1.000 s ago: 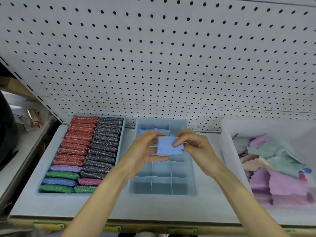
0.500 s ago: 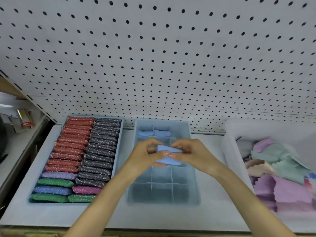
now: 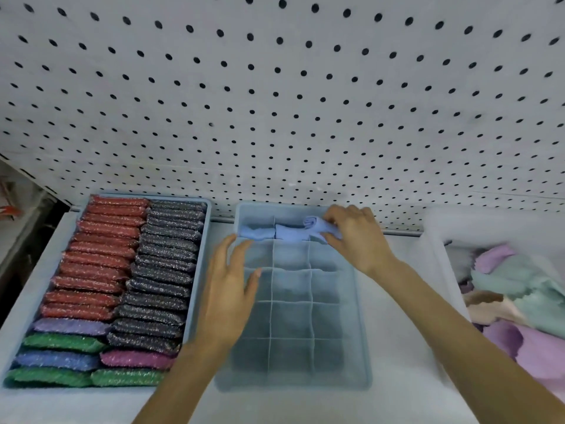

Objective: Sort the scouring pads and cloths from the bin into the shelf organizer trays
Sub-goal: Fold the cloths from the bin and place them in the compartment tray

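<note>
Pinching a rolled blue cloth (image 3: 316, 225) at the back right compartment of the divided tray (image 3: 293, 385), my right hand (image 3: 359, 240) has its fingers (image 3: 336, 216) curled round the roll and clamped on it. Two more blue cloths (image 3: 255, 232) sit in the back left and back middle compartments, just beside it. My left hand (image 3: 227, 295) is over the tray's left wall, its fingers apart and holding nothing; I cannot tell whether it touches the tray. Further left, a second tray (image 3: 209, 209) is packed with scouring pads (image 3: 101, 255) in two rows, mostly red and dark grey. At far right a white bin (image 3: 440, 270) holds loose cloths (image 3: 519, 289) in purple, mint and beige. Trays and bin stand on the shelf (image 3: 397, 362) before a pegboard (image 3: 275, 102)
</note>
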A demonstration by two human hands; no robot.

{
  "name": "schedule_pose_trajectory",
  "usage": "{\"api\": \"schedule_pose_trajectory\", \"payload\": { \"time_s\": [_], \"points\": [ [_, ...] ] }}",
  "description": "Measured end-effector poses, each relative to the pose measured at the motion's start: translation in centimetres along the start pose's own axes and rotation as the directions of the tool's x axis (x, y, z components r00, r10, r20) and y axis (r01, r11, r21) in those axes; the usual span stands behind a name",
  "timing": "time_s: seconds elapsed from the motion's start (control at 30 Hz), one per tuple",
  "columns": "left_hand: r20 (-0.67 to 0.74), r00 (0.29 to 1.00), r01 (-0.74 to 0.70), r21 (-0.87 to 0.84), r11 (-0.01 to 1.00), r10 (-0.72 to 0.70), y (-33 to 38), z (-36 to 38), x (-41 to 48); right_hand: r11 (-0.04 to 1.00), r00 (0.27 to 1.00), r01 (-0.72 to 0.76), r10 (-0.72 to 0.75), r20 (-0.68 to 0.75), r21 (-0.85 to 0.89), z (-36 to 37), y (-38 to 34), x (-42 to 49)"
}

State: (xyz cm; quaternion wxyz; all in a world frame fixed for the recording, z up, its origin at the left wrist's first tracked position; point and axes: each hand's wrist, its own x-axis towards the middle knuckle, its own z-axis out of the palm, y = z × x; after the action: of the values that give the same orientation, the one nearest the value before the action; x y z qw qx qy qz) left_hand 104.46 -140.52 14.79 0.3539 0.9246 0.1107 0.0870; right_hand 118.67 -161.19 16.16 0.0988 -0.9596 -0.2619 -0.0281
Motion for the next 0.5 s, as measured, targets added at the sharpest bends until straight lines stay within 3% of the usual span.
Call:
{"api": "schedule_pose_trajectory", "payload": {
  "time_s": [0.07,0.13,0.37,0.5],
  "points": [
    [0.070,0.995,0.074,-0.074,0.995,-0.069,-0.5,0.9,-0.5,0.968,0.998,0.057,-0.051,0.030,-0.244,1.5,-0.2,0.6],
    [0.105,0.990,0.102,-0.083,0.991,-0.093,-0.8,1.4,-0.7,0.930,0.997,0.061,-0.040,0.065,-0.362,2.2,-0.2,0.7],
    [0.067,0.986,0.165,-0.186,0.969,-0.155,-1.4,1.6,-0.5,0.904,0.980,0.096,-0.012,0.200,-0.417,1.9,-1.0,1.3],
    [0.070,0.980,0.195,-0.216,0.957,-0.184,-1.7,1.7,-0.6,0.853,0.937,0.153,0.036,0.348,-0.499,2.2,-1.3,2.1]
  ]
}}
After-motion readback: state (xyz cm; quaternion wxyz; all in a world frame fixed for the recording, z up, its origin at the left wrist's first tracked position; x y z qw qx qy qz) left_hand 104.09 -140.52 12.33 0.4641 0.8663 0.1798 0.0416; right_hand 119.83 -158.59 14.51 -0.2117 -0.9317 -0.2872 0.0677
